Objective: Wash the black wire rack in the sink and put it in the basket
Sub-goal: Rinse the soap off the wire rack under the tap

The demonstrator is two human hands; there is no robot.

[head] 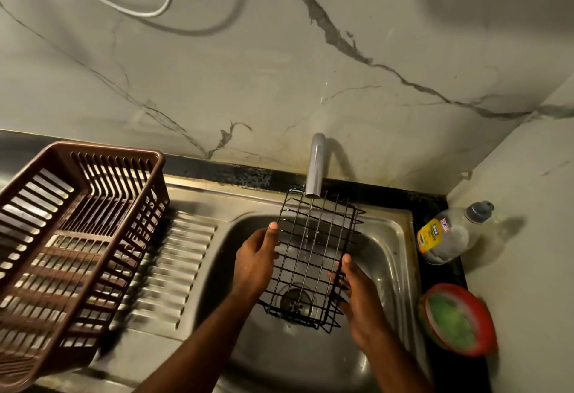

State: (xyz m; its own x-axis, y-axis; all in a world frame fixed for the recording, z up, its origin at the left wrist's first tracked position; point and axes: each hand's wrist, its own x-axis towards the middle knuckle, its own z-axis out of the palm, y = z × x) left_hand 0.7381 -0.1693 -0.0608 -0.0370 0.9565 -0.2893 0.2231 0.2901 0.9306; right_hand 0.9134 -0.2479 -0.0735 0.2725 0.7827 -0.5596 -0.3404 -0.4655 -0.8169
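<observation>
The black wire rack is held over the steel sink, tilted, with its far end just under the grey tap. A thin stream of water runs from the tap through the rack. My left hand grips the rack's left edge and my right hand grips its right edge near the lower end. The sink drain shows through the wires. The brown slatted plastic basket stands on the ribbed draining board at the left, with nothing in it.
A clear dish-soap bottle lies on the dark counter right of the sink. In front of it sits a red round tub with a green scrub pad. A marble-patterned wall rises behind, and a hose hangs at the upper left.
</observation>
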